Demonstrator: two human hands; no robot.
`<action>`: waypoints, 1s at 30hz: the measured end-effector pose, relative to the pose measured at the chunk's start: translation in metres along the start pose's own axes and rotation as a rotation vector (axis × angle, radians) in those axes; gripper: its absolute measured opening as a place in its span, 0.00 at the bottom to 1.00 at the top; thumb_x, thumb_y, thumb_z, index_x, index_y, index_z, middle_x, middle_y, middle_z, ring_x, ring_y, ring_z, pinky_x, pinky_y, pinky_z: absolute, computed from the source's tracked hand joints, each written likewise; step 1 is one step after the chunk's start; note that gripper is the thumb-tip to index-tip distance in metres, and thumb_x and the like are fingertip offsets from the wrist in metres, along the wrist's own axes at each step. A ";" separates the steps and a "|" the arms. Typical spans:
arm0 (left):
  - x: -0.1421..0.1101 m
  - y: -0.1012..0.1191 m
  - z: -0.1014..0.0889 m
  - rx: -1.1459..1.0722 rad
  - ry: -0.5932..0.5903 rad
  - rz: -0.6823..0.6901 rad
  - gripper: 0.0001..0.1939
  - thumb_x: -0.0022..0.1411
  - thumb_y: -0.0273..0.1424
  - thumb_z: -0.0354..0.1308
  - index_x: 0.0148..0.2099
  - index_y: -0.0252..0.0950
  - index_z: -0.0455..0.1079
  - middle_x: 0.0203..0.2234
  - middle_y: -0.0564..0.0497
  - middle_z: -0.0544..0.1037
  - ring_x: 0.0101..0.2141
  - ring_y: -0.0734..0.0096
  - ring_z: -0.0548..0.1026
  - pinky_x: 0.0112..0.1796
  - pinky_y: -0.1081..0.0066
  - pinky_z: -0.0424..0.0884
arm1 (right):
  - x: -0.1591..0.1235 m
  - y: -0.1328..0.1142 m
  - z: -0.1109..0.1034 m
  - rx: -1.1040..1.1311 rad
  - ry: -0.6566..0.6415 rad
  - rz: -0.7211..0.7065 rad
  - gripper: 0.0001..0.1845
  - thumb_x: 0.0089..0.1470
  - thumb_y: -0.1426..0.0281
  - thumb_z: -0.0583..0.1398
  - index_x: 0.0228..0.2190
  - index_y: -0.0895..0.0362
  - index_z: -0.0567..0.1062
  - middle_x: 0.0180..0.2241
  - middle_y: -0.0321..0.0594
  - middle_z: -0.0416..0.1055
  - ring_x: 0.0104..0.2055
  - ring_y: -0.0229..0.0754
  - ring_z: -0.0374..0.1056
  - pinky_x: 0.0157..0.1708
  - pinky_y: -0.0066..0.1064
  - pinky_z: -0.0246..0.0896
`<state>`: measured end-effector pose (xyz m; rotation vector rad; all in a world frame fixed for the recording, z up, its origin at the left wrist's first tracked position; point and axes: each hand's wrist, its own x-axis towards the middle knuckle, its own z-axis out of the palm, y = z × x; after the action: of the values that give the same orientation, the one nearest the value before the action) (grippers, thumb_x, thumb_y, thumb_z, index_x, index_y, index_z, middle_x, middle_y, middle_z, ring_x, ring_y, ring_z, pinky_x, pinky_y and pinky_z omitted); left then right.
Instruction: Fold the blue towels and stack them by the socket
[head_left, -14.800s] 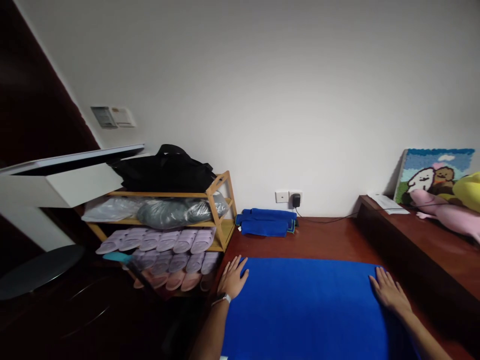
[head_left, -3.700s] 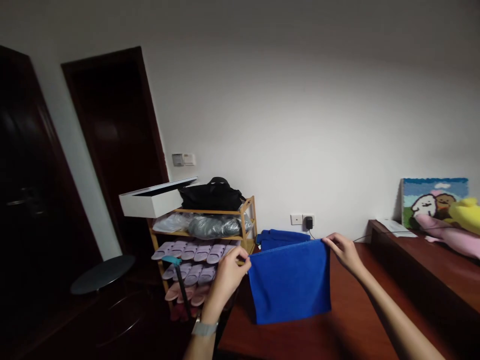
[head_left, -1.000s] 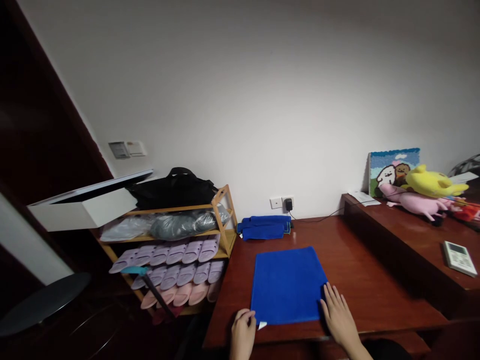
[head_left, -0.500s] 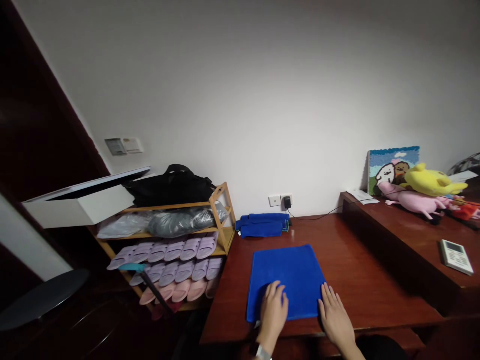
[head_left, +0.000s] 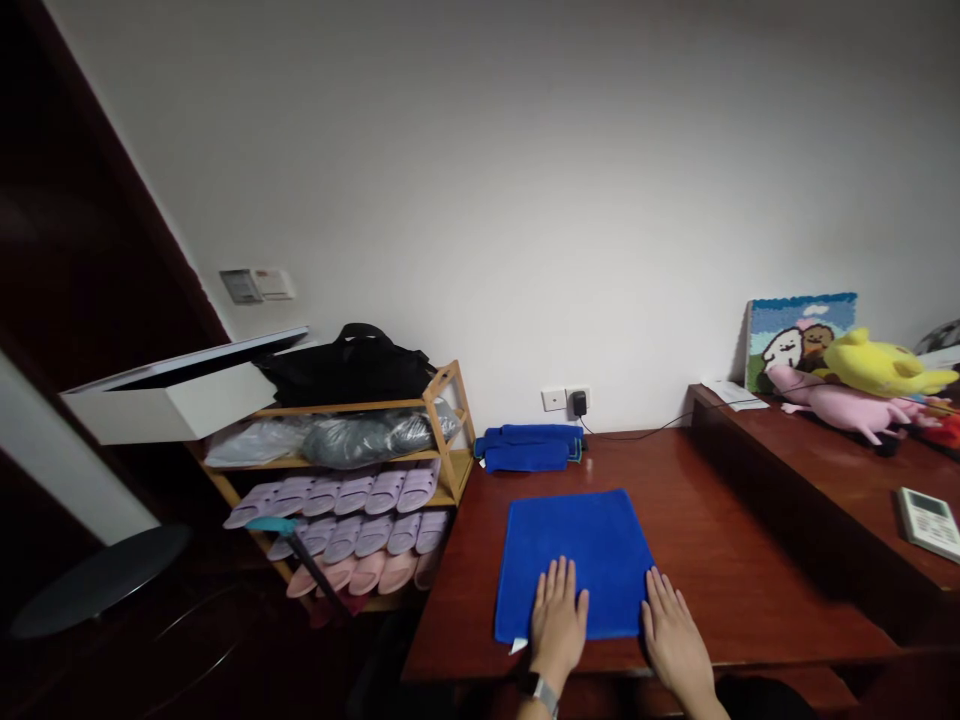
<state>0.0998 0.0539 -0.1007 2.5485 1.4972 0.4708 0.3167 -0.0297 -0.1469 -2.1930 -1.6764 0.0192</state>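
"Left hand [head_left: 559, 615] first: how does it lie?"

"Flat and palm down on a blue cloth [head_left: 574, 540], fingers slightly spread, thumb apart, a watch [head_left: 543, 692] on the wrist."

"Right hand [head_left: 675, 630]?"

"Also flat, fingers extended, fingertips at the cloth's right edge."

"Where is the cloth?"

"Spread near the front edge of a red-brown table [head_left: 735, 540], a white tag [head_left: 518, 646] at its near left corner."

"And the surroundings, from left?"

"At far left, a dark round stool [head_left: 101, 580]. Next, a wooden rack [head_left: 450, 430] with a white box [head_left: 150, 410] and black bag [head_left: 352, 370] at the top, plastic-wrapped bundles [head_left: 360, 437] below, then rows of lilac and pink slippers [head_left: 356, 490]."

"Center?"

"Folded blue cloths [head_left: 532, 450] lie by the wall [head_left: 525, 200], near a black plug [head_left: 578, 403]."

"Right?"

"On a raised ledge [head_left: 832, 468], a picture [head_left: 801, 325] of two cartoon animals stands behind pink [head_left: 836, 408] and yellow plush toys [head_left: 877, 362]; a white handheld device [head_left: 928, 522] lies nearer the camera."
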 end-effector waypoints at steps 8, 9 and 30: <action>-0.043 -0.094 -0.016 0.134 0.165 -0.192 0.32 0.75 0.43 0.42 0.75 0.36 0.55 0.73 0.43 0.59 0.71 0.53 0.58 0.69 0.51 0.58 | -0.003 0.001 0.002 0.035 0.012 0.016 0.37 0.67 0.61 0.40 0.69 0.65 0.63 0.71 0.49 0.57 0.74 0.54 0.51 0.73 0.54 0.46; -0.046 -0.097 -0.014 0.129 0.179 -0.182 0.33 0.75 0.43 0.42 0.76 0.36 0.55 0.73 0.44 0.59 0.71 0.54 0.59 0.69 0.51 0.58 | -0.003 0.001 0.001 0.024 0.004 0.019 0.37 0.67 0.61 0.40 0.69 0.65 0.63 0.71 0.49 0.57 0.74 0.54 0.51 0.73 0.53 0.47; -0.055 -0.102 -0.007 0.106 0.188 -0.202 0.32 0.74 0.41 0.41 0.72 0.30 0.62 0.71 0.41 0.63 0.69 0.54 0.63 0.68 0.52 0.61 | 0.044 -0.002 -0.007 0.003 -0.100 0.002 0.38 0.68 0.56 0.42 0.70 0.64 0.59 0.73 0.47 0.53 0.76 0.52 0.47 0.74 0.50 0.41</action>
<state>-0.0118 0.0555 -0.1333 2.4504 1.8695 0.6315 0.3293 0.0102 -0.1307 -2.2250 -1.7257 0.1342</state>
